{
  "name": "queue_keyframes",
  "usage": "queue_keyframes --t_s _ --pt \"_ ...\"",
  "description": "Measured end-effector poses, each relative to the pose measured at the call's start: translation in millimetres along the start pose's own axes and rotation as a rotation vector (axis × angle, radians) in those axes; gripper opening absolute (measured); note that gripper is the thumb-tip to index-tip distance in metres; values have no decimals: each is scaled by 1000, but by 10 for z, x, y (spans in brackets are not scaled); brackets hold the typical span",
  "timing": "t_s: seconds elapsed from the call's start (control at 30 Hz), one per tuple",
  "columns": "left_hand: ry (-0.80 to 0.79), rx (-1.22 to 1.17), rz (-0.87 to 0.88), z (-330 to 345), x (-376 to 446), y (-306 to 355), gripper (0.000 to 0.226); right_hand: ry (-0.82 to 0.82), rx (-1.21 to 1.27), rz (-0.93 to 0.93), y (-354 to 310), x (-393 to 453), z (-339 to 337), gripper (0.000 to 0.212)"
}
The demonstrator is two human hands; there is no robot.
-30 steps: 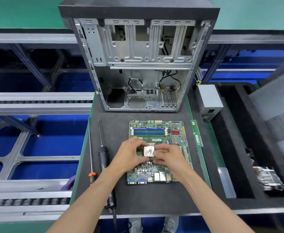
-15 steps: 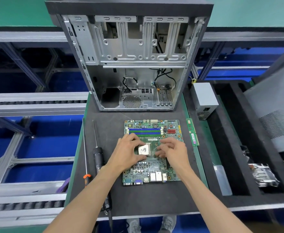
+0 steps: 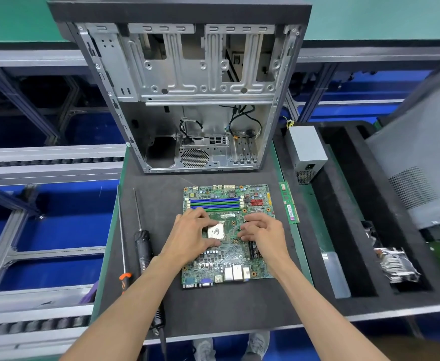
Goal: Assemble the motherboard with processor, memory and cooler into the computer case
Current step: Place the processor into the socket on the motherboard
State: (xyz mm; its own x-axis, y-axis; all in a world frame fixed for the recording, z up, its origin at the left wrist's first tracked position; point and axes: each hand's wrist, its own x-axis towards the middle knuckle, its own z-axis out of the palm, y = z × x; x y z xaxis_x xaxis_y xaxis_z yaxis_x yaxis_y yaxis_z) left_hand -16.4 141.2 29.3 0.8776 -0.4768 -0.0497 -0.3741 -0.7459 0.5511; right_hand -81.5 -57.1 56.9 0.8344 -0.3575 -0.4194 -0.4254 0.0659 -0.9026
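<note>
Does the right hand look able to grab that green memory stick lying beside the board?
Probably yes. The green memory stick lies uncovered on the dark mat, just right of the right hand, with nothing between them.

Both hands reach forward, left hand and right hand with fingers loosely curled.

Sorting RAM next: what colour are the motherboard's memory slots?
Blue, with a green one nearest the hands: memory slots, clearest in the head view.
</note>
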Motion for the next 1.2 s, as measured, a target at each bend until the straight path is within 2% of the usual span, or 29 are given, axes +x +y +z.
queue_keyframes --t_s 0.83,1.03,1.2 --pt "-15 11 38 21 -26 -36 63 2 -10 -6 31 34 9 18" --pt "66 -65 24 25 -36 6 32 -10 -42 -26 45 45 7 19" --pt "46 -144 -53 12 2 34 26 -72 -218 -167 -20 17 86 23"
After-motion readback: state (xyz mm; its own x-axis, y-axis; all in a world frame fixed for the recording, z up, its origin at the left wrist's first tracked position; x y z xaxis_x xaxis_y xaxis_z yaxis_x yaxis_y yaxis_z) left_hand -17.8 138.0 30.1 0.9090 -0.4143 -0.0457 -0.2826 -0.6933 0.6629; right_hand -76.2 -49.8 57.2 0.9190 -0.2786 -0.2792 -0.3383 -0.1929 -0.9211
